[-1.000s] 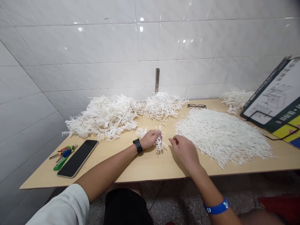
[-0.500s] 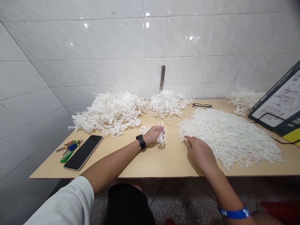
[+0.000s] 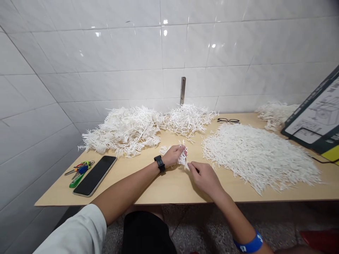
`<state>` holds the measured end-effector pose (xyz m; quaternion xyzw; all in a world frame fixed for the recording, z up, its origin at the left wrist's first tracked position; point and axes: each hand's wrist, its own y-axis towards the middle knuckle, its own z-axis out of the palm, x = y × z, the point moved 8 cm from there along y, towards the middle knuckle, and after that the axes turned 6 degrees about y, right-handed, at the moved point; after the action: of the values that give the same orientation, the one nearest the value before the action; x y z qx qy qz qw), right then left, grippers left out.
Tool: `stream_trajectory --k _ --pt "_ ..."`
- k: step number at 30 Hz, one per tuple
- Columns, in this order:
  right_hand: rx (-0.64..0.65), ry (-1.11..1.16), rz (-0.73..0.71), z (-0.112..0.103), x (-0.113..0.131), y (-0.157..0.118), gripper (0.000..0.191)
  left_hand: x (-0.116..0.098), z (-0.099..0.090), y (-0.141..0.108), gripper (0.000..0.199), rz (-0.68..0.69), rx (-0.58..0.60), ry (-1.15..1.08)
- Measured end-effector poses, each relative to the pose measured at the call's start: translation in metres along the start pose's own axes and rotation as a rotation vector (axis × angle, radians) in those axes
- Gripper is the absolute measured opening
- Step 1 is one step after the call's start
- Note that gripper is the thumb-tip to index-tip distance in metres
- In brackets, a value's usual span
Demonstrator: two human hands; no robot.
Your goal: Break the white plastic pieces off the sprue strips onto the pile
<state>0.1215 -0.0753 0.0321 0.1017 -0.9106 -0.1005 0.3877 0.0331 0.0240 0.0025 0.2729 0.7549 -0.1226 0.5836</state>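
Observation:
My left hand (image 3: 172, 156), with a black watch at the wrist, is closed on a white branched plastic piece (image 3: 182, 159) above the table's middle. The fingers of my right hand (image 3: 202, 174) are pinched at the lower right end of that piece; a blue band circles this wrist. Behind my left hand lie a large tangled heap of white branched pieces (image 3: 129, 128) and a smaller heap (image 3: 188, 118). To the right spreads a wide pile of small white pieces (image 3: 259, 155). A few white bits lie just behind my left hand.
On the left of the wooden table (image 3: 159, 192) lie a phone (image 3: 95, 175) and keys (image 3: 81, 169). Glasses (image 3: 228, 120) rest at the back, near another white heap (image 3: 277, 111). A printed box (image 3: 317, 116) with a black cord leans at the right.
My right hand has moved left from the edge of the small-piece pile to the piece in my left hand. My left hand keeps its hold. The view has tilted slightly upward.

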Motion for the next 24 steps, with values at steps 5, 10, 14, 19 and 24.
stream_trajectory --k 5,10,14,19,24 --pt "-0.03 0.075 -0.121 -0.01 0.021 -0.04 0.042 0.015 -0.013 0.006 0.054 -0.087 -0.171 -0.159" --pt "-0.182 -0.262 0.089 -0.045 -0.026 -0.022 0.026 0.008 -0.007 0.006 0.056 -0.066 -0.102 -0.075" --pt "-0.168 -0.4 0.182 -0.057 -0.06 0.008 0.029 -0.001 -0.002 0.0 0.061 -0.043 -0.049 -0.022" --pt "-0.181 -0.401 0.277 -0.056 -0.06 0.01 0.037 -0.005 0.001 -0.003 0.063 -0.008 -0.004 0.024" --pt "-0.193 -0.156 0.209 -0.042 -0.04 -0.002 0.049 -0.008 0.003 -0.003 0.064 0.023 0.021 0.082"
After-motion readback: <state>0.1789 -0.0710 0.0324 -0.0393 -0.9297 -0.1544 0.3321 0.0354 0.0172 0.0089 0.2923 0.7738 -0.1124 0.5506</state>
